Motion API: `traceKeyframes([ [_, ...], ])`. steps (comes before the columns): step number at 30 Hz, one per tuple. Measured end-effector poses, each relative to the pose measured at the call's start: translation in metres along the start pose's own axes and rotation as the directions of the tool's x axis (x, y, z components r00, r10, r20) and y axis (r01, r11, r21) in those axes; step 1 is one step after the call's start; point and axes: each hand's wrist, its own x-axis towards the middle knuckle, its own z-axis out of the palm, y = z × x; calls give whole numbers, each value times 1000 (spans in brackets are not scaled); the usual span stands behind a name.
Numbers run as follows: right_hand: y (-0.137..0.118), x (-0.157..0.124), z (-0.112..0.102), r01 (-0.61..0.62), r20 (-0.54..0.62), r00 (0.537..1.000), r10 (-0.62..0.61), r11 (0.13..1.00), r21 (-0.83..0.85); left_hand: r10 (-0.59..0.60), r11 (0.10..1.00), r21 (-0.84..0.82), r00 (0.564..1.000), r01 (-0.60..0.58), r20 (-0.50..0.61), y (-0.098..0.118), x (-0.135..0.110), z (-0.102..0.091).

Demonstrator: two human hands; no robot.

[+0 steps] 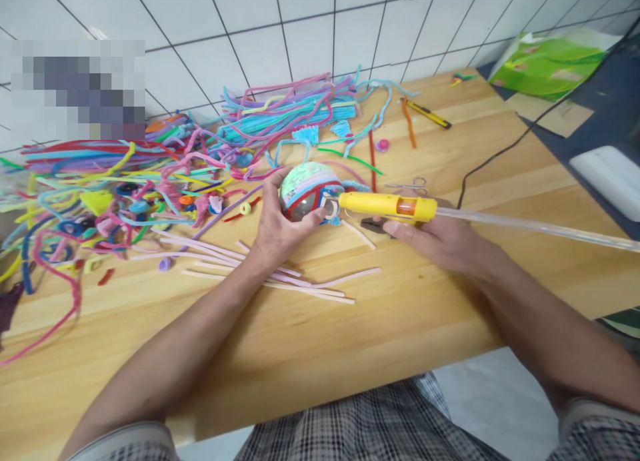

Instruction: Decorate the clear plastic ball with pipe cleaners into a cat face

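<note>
My left hand (280,221) is wrapped round a clear ball (309,181) partly covered with green, pink, red and blue pipe cleaners, its thumb pressing near the blue part. In my right hand (440,234) is a yellow hot glue gun (385,206), its tip pointing left at the ball's right side. A long clear glue stick (540,229) sticks out of the gun's back end. Whether the tip touches the ball I cannot tell. Just below my left hand lie several pale pink pipe cleaners (320,289).
Bundles of coloured pipe cleaners (300,111) and a tangled heap fill the table's left and back, against a tiled wall. Small scissors (417,184) and a yellow utility knife (429,114) lie behind the gun. A black cord (520,141) crosses the right side; a green bag (550,64) sits beyond.
</note>
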Motion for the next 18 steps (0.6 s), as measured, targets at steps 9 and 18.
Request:
traceKeyframes([
  [9, -7, 1, 1, -30, 14, 999, 28, 996, 87, 10, 1000, 14, 1000, -10, 3, 1, 1, -3],
  [18, -8, 1, 1, 14, 2, 1000, -14, 1000, 21, -37, 999, -38, 999, 37, 2, 6, -1, -2],
])
